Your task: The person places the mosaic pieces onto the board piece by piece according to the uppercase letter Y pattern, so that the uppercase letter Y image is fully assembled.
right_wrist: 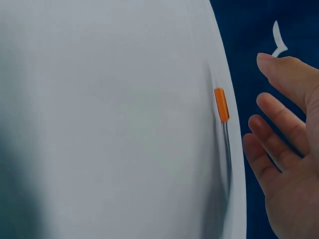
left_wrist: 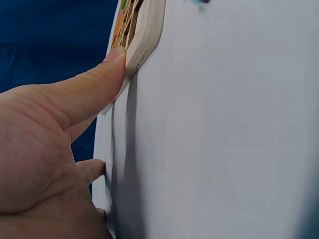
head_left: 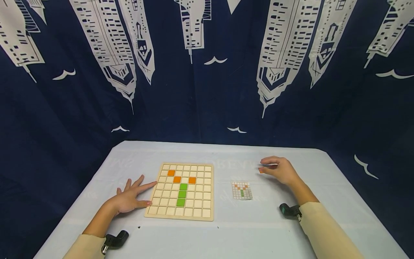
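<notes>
A square wooden grid board (head_left: 207,201) lies left of the table's middle. On it are three orange tiles (head_left: 177,179) near the top and a column of three green tiles (head_left: 182,194). My left hand (head_left: 130,198) spreads its fingers at the board's left side; in the left wrist view the thumb (left_wrist: 94,87) rests on the board's edge. Over the right half of the table, my right hand (head_left: 281,171) has its fingers loosely bent beside a loose orange tile (right_wrist: 222,105). The right wrist view shows a gap between that tile and the fingers.
Between the board and my right hand lies a small printed card (head_left: 242,190) with an orange and green grid pattern. A white cloth covers the table (head_left: 181,239). Behind it hangs a dark blue curtain (head_left: 200,104) with white buildings. Black devices (head_left: 117,240) sit at both wrists.
</notes>
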`<state>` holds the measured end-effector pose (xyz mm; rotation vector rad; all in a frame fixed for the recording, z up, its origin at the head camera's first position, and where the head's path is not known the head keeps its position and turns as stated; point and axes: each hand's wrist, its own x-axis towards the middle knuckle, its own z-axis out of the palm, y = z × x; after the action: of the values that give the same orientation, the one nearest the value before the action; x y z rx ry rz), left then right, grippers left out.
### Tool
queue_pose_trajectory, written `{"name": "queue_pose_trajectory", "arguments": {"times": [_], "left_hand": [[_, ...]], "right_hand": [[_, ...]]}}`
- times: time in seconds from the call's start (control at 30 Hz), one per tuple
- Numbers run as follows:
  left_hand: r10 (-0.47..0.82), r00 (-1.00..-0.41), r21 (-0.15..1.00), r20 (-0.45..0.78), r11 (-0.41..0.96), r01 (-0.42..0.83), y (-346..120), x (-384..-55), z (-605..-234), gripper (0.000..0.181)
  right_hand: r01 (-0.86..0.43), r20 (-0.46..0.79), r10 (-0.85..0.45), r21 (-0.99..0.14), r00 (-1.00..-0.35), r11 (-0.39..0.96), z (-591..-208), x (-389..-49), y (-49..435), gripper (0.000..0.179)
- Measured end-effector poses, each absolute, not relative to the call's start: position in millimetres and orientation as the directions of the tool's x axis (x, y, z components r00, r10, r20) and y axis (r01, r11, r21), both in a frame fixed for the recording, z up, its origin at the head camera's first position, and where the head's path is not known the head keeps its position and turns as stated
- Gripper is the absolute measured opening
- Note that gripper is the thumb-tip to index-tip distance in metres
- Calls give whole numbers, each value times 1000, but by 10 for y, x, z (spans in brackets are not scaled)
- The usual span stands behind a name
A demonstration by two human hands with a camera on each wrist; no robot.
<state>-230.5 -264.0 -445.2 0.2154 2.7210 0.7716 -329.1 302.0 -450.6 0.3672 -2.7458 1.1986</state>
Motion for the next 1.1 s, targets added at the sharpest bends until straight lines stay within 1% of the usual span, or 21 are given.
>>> {"name": "queue_pose_trajectory", "arguments": {"times": [0.43, 0.67, 0.77, 1.1], "left_hand": [[221, -941, 539, -257, 841, 50, -2648, -2306, -4462, 85], [219, -943, 535, -250, 843, 54, -2636, -2299, -4448, 85], [219, -943, 535, -250, 843, 54, -2633, -2298, -4445, 85], [219, -942, 543, -255, 839, 48, -2633, -2304, -4445, 86]], "right_hand": [[-218, 119, -190, -708, -974, 672, -4518, -3352, 3156, 40], [-190, 68, -194, -665, -979, 722, -4528, -3408, 3202, 39], [-166, 40, -186, -664, -982, 729, -4532, -3438, 3223, 38], [-184, 11, -230, -641, -973, 745, -4521, -3510, 3218, 38]]}}
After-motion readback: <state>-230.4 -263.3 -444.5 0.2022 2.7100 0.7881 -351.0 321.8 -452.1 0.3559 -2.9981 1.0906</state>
